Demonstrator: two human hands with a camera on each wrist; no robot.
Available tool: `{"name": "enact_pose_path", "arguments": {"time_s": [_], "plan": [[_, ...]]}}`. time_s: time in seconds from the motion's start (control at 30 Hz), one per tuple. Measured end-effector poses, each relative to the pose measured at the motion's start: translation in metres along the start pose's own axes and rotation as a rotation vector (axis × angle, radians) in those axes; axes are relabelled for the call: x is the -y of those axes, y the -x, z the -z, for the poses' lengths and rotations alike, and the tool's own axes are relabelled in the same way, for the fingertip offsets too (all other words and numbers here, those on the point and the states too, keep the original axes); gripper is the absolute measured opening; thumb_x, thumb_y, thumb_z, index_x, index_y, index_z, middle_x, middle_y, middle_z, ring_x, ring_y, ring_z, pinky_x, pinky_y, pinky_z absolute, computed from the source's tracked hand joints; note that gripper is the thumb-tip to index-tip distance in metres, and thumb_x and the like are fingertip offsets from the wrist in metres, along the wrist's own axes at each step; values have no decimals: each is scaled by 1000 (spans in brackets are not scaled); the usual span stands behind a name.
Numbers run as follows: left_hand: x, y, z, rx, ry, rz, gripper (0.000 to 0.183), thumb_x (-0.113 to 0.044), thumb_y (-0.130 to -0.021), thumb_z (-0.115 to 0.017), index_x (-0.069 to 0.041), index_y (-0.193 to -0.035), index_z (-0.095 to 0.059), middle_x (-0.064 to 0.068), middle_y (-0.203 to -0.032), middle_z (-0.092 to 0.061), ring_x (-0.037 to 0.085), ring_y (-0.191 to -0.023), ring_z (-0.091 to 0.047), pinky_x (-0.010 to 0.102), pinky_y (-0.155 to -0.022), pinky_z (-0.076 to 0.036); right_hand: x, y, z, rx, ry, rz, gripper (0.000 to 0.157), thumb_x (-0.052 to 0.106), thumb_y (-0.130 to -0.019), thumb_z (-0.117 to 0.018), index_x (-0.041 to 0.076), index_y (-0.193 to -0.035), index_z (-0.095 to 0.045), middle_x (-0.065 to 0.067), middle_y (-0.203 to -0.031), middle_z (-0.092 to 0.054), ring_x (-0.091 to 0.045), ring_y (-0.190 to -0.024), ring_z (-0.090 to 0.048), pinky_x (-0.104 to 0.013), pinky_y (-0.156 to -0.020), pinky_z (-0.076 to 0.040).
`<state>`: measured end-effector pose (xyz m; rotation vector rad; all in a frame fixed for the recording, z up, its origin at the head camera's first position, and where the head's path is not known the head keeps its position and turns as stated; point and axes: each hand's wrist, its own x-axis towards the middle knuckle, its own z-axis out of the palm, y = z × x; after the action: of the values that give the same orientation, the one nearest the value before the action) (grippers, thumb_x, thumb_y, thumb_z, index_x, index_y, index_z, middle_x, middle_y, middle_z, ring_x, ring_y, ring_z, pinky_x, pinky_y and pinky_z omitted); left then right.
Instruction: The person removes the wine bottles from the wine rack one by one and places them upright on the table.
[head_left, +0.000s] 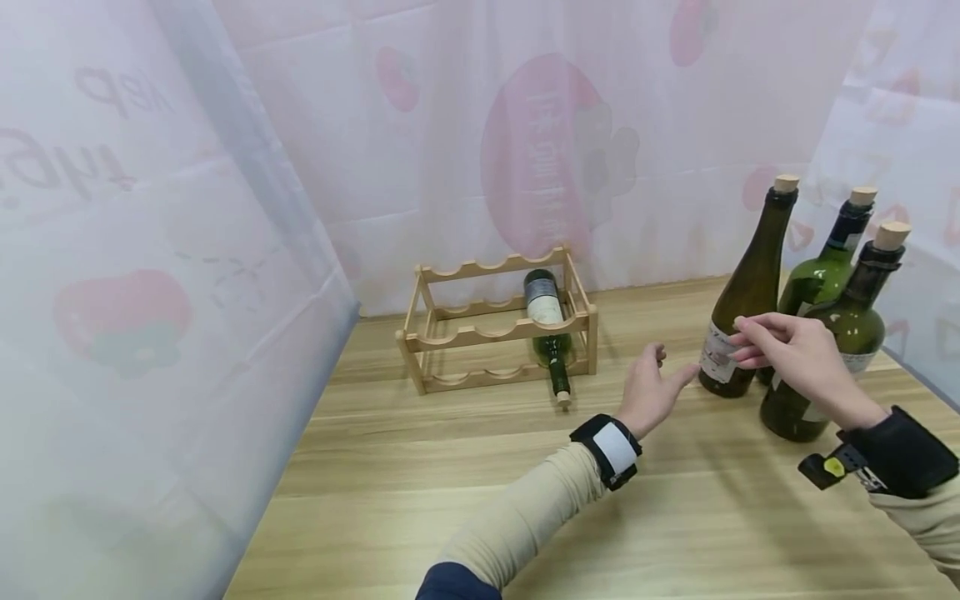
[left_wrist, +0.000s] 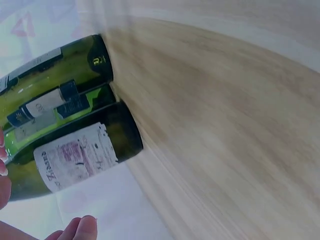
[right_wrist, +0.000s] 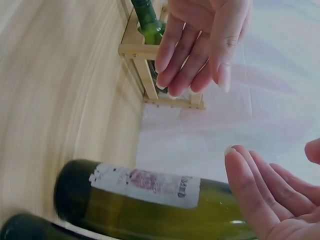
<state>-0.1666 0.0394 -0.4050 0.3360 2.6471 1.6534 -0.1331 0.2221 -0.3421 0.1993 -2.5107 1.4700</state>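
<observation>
My left hand (head_left: pixel 649 395) reaches over the table with fingers slightly bent and thumb spread, holding nothing. My right hand (head_left: pixel 806 360) hovers in front of the bottles, its fingers loosely extended with nothing between them. Nearest to both hands stands a tall, dark wine bottle (head_left: pixel 753 279) with a cork and a worn white label. Behind my right hand are a green wine bottle (head_left: pixel 817 279) and a wide-shouldered wine bottle (head_left: pixel 862 321), both corked and partly hidden. In the right wrist view, my right fingers (right_wrist: pixel 250 185) overlap the tall bottle; contact cannot be told.
A wooden wine rack (head_left: pixel 480 335) stands at the back middle of the table (head_left: pixel 420 467). One corked bottle (head_left: pixel 551 321) lies in its right end, neck toward me. Printed white curtains (head_left: pixel 450 150) enclose the back and sides.
</observation>
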Motion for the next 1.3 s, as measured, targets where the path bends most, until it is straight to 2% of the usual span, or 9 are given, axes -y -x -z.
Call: {"name": "enact_pose_path", "arguments": {"time_s": [0.1, 0.27, 0.53, 1.0, 1.13, 1.3], "plan": [[3, 0, 6, -10, 5, 7, 57, -41, -90, -66, -9, -133, -50, 8, -131, -60, 18, -119, -57, 27, -97, -48, -2, -5, -6, -10, -23, 2, 40, 30, -100, -52, -7, -114, -59, 23, -79, -69, -5, -71, -70, -21, -64, -57], [7, 0, 16, -24, 22, 19, 56, -41, -91, -63, -8, -135, -49, 9, -131, -59, 20, -121, -56, 28, -99, -47, -6, -11, -17, -2, -82, 53, 30, 24, -101, -50, -2, -114, -57, 25, -83, -68, -3, -72, -71, -20, -64, -57], [12, 1, 30, -71, 37, 33, 54, -39, -92, -63, -7, -134, -50, 10, -129, -60, 23, -120, -56, 29, -98, -48, -4, -16, -34, 1, -67, 65, 45, 27, -102, -48, -13, -121, -53, 31, -81, -63, -1, -72, -70, -17, -64, -56], [23, 2, 44, -119, 5, 27, 54, -40, -92, -63, -7, -133, -51, 11, -128, -61, 21, -117, -58, 29, -96, -49, -4, -27, -53, 17, -65, 57, 47, 30, -102, -47, -12, -120, -55, 34, -80, -60, 0, -73, -70, -15, -67, -56], [25, 2, 48, -128, -1, 20, 52, -38, -92, -63, -7, -132, -51, 12, -128, -61, 24, -117, -58, 30, -96, -49, -7, -31, -56, 14, -63, 54, 44, 27, -102, -47, -12, -122, -55, 35, -80, -60, 2, -72, -69, -15, -66, -56], [29, 1, 53, -135, 22, 30, 54, -38, -93, -62, -5, -134, -50, 14, -130, -59, 27, -120, -56, 34, -98, -48, -5, -34, -61, 15, -46, 43, 47, 30, -102, -46, -10, -124, -55, 33, -81, -60, 1, -73, -69, -12, -68, -55]]}}
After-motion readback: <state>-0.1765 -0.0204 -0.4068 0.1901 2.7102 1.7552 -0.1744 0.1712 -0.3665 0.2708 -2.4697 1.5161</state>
